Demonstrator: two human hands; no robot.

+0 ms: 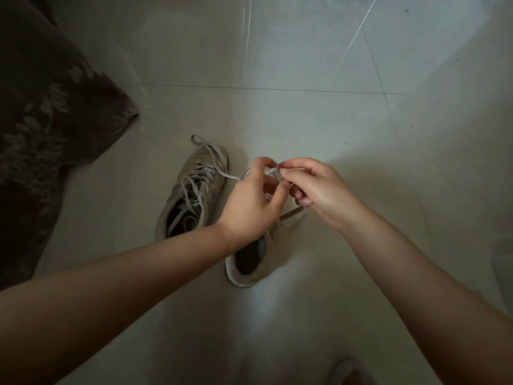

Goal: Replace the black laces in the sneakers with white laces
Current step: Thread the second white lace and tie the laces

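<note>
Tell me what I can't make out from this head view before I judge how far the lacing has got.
- Right sneaker: its front and eyelets sit behind the left hand and right hand.
- White lace: pinched between both hands' fingers; whether a knot is forming is hidden.
- Left sneaker: its inside is too dark to read.
- Object at the bottom edge: cut off and blurred.
- Black laces: none visible.

2 bare forearms, no sleeves; left hand point(249, 207), right hand point(319, 190).
</note>
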